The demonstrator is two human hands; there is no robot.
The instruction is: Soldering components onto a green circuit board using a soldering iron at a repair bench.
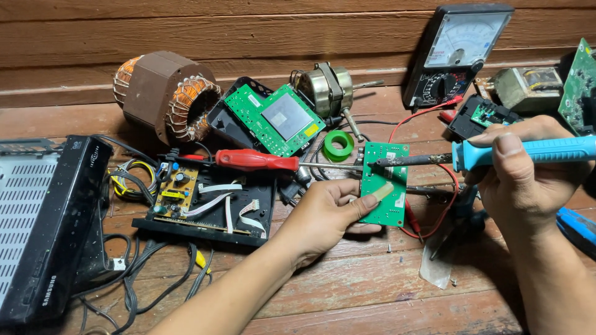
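While the left hand (323, 214) pinches the small green circuit board (385, 186) just right of the red screwdriver (256, 160), the right hand (528, 180), clenched on the blue soldering iron (496, 152), touches its tip to the board's top edge, a soldering step needing steadiness.

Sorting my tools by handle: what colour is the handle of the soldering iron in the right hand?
Light blue: the soldering iron handle, gripped by the right hand, shows clearly in the head view.

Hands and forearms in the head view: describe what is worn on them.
Nothing is worn. The left hand and right hand are bare, without gloves, rings, a watch or bracelets in view. Both forearms are bare too, with no sleeve reaching into the picture. The fingernails are short and unpainted.
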